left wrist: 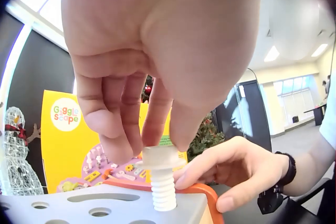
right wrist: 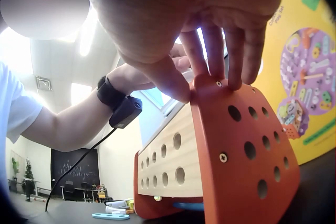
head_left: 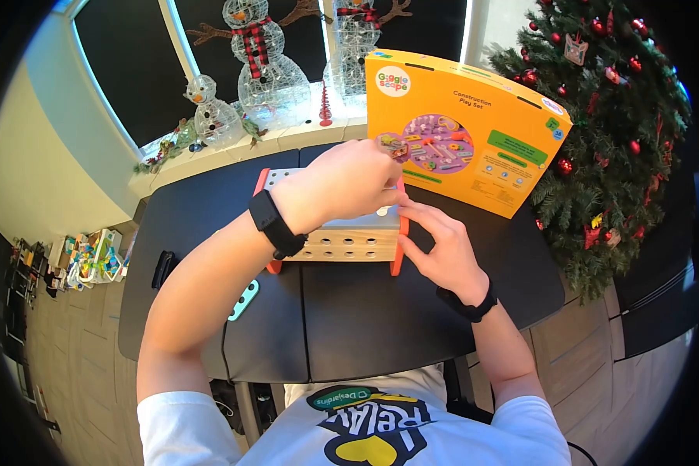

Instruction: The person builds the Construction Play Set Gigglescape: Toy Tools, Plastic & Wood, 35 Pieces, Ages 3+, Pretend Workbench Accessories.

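A toy workbench with a grey top, wooden sides (head_left: 338,245) and red end panels (right wrist: 241,150) stands on the black table. Over its right end, my left hand (head_left: 342,182) pinches the head of a white threaded screw (left wrist: 163,187), which stands upright at the grey top (left wrist: 105,208). How deep the tip sits cannot be told. My right hand (head_left: 446,252) holds the right end panel, fingers over its upper edge and thumb on the near side. In the right wrist view that hand (right wrist: 199,29) rests on the panel's top edge.
A yellow box (head_left: 474,132) stands behind the workbench to the right, near a decorated tree (head_left: 598,147). A turquoise perforated strip (head_left: 244,300) and a black object (head_left: 164,269) lie on the table (head_left: 349,326) at the left. Wire snowmen stand behind.
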### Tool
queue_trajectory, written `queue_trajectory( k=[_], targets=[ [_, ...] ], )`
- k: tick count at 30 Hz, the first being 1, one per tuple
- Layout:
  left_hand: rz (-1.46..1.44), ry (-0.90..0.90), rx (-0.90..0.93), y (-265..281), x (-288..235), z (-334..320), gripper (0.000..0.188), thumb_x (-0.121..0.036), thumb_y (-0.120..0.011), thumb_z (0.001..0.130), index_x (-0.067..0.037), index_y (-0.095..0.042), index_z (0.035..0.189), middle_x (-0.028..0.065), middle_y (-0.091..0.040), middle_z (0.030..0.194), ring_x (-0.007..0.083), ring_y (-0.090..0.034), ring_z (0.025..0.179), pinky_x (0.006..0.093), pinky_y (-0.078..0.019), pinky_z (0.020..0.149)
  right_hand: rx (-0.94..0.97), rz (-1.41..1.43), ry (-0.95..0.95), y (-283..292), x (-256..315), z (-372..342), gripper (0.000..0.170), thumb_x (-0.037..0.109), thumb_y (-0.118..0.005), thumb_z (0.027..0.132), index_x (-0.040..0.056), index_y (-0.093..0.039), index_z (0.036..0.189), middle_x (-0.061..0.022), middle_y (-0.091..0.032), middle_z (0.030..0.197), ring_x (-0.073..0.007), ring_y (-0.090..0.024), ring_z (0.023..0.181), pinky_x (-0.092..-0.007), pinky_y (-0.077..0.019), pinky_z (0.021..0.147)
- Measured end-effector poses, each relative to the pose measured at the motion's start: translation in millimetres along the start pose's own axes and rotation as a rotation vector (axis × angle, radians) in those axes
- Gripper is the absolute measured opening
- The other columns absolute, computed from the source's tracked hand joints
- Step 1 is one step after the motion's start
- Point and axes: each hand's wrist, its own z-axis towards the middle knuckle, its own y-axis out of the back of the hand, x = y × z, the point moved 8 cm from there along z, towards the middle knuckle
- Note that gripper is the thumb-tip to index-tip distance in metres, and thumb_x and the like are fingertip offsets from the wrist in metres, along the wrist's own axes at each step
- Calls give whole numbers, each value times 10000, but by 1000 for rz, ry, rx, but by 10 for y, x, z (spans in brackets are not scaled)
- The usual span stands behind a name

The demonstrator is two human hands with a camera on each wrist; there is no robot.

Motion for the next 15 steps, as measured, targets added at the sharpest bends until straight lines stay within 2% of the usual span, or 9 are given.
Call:
queue_trajectory(
  k=[1,4,7,10,13,15],
  targets=[
    [73,42,30,-8,-12,-7,192,-94,-750,866,-20,-770,1043,179,-737,942,356,-720,898,432,-567,811,0,-3,0,2,-1,-4,402,88,-774,846,32,-692,1235,-172,-700,1307,-362,-687,1164,-423,-567,992],
    [61,8,31,-48,17,-8,168,-69,-728,868,-7,-765,1020,180,-737,947,372,-712,917,436,-561,824,2,2,0,6,-6,-6,398,90,-774,847,30,-694,1232,-173,-702,1301,-361,-688,1162,-422,-567,991],
    [-146,-132,14,-61,60,-18,160,-69,-726,855,-1,-757,997,173,-737,943,376,-710,923,437,-561,832,-2,1,9,7,-2,-1,395,93,-776,847,30,-696,1228,-171,-704,1298,-359,-688,1164,-422,-567,992],
    [-165,-200,-12,-50,59,-31,155,-68,-723,845,5,-751,979,161,-736,938,373,-708,920,435,-561,832,-6,-3,18,11,3,0,395,96,-778,845,30,-698,1226,-170,-705,1299,-360,-689,1163,-423,-568,990],
    [-210,-300,-129,28,-13,-34,155,-77,-728,853,0,-756,984,164,-735,934,364,-710,925,436,-562,828,-3,-12,6,5,6,2,398,93,-779,842,29,-697,1227,-170,-705,1301,-362,-691,1160,-424,-568,989],
    [-55,-118,-68,7,20,-20,148,-77,-730,858,-9,-759,986,171,-733,915,366,-711,917,433,-564,823,1,-7,1,3,3,4,399,91,-779,841,28,-697,1227,-171,-705,1301,-363,-692,1158,-424,-568,989]
  ],
)
